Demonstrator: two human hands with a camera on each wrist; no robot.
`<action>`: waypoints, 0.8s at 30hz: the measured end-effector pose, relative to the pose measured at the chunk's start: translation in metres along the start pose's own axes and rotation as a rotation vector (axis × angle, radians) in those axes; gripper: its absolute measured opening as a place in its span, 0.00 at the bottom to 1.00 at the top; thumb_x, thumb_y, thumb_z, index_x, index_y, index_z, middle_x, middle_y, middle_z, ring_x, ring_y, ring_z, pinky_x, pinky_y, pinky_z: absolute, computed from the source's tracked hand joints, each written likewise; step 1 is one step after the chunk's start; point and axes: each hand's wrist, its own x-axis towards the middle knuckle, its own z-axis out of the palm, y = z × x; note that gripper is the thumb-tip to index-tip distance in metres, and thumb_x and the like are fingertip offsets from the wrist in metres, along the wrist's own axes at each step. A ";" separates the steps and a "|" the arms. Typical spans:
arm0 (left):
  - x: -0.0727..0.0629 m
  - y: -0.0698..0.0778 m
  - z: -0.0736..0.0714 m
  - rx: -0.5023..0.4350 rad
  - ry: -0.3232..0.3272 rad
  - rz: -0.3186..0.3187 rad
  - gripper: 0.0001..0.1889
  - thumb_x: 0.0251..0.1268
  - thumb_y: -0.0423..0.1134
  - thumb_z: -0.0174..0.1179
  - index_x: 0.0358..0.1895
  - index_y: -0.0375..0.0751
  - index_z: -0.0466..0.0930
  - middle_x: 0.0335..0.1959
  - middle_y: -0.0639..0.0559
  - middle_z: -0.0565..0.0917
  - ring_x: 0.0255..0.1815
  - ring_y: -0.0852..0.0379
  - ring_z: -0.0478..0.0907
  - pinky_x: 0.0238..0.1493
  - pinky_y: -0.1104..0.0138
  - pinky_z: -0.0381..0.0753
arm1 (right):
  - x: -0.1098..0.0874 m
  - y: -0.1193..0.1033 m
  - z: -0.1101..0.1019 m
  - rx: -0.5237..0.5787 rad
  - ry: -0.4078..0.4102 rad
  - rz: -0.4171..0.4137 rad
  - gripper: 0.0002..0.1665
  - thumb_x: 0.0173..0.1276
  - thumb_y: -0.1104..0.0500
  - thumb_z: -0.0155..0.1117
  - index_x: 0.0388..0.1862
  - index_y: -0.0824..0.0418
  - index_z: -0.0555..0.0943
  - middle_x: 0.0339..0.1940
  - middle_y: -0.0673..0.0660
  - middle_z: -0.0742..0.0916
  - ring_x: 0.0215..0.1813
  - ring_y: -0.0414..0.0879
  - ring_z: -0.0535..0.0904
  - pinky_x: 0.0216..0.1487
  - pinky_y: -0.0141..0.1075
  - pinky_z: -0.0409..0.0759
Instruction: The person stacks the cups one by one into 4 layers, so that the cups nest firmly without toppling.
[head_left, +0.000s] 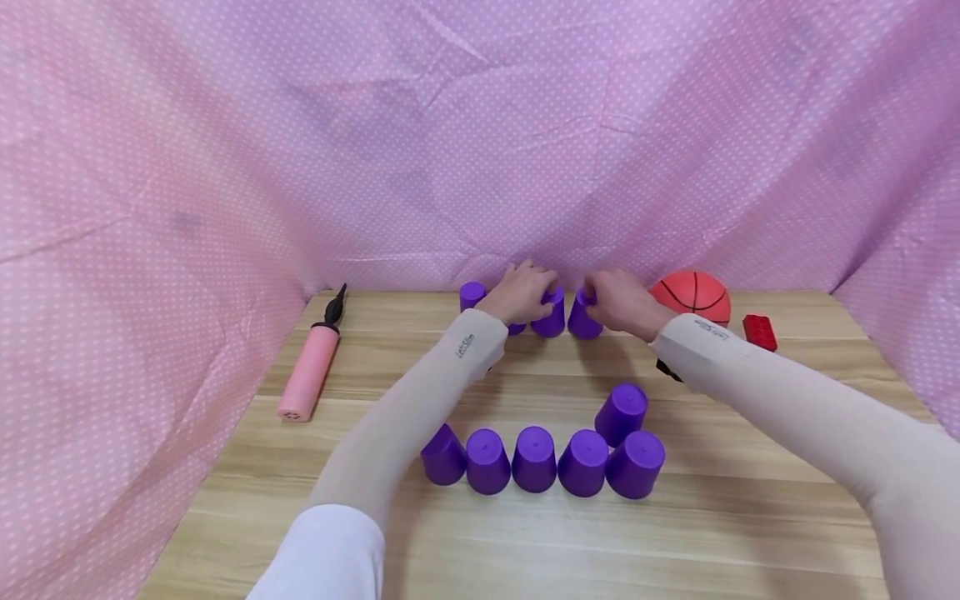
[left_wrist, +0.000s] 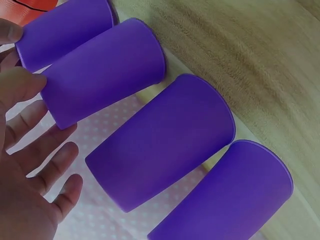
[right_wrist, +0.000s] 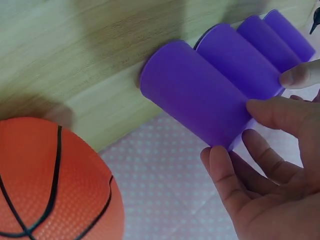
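Four upside-down purple cups, or rather several, stand in a back row by the curtain. With thumb and fingers, my left hand pinches the narrow top of one purple cup. Just right of it, my right hand grips the top of the row's rightmost cup. Both held cups have their rims at the tabletop and stand side by side. Farther left are another cup and the row's leftmost cup, partly hidden by my left hand in the head view.
Nearer me, several upside-down purple cups form a front row, with one cup behind its right end. A small basketball and a red block sit right; a pink hand pump lies left. A pink dotted curtain hangs behind.
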 end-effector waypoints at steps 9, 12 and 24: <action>0.001 -0.005 0.003 -0.010 -0.001 -0.005 0.11 0.61 0.44 0.62 0.44 0.47 0.76 0.38 0.56 0.79 0.47 0.53 0.66 0.52 0.62 0.64 | 0.010 0.008 0.007 0.063 -0.035 0.049 0.08 0.55 0.64 0.67 0.32 0.67 0.78 0.27 0.58 0.81 0.30 0.53 0.76 0.32 0.45 0.74; 0.000 -0.005 0.003 -0.013 0.003 0.004 0.12 0.62 0.43 0.61 0.46 0.46 0.76 0.39 0.56 0.80 0.48 0.53 0.67 0.52 0.63 0.65 | 0.009 0.009 0.009 0.071 -0.034 0.034 0.09 0.55 0.64 0.68 0.33 0.67 0.78 0.27 0.59 0.81 0.31 0.53 0.76 0.32 0.44 0.74; -0.030 -0.027 -0.018 -0.082 0.057 0.030 0.12 0.61 0.41 0.60 0.47 0.43 0.77 0.48 0.52 0.78 0.52 0.52 0.68 0.54 0.63 0.68 | -0.011 0.004 -0.011 0.091 -0.041 -0.037 0.10 0.57 0.63 0.66 0.37 0.65 0.77 0.28 0.55 0.80 0.30 0.50 0.73 0.30 0.41 0.71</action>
